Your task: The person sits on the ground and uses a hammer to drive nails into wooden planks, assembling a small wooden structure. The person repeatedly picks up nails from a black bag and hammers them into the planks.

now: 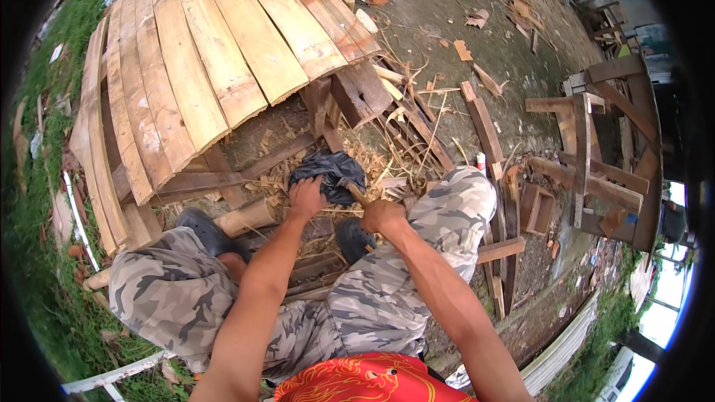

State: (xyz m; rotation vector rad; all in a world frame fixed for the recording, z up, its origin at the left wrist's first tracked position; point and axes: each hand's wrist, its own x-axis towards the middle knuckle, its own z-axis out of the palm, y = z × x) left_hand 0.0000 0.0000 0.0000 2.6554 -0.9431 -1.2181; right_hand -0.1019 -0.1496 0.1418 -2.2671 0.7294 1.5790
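Observation:
A crumpled black plastic bag (335,167) lies on wood shavings between my feet, in front of the slatted wooden structure. My left hand (307,197) grips the near left edge of the bag, its fingers partly hidden in the folds. In my right hand (383,216) is a wooden handle (354,191), with the fist closed round its near end. The far end of the handle reaches the bag. Whether a tool head sits there is hidden by the black plastic.
A curved top of wooden planks (216,37) rises at the far left. Beside my left shoe (205,232) is a round pole (247,217). Loose boards (484,123) lie to the right, a wooden frame (581,156) beyond them. Grass (41,268) borders the left side.

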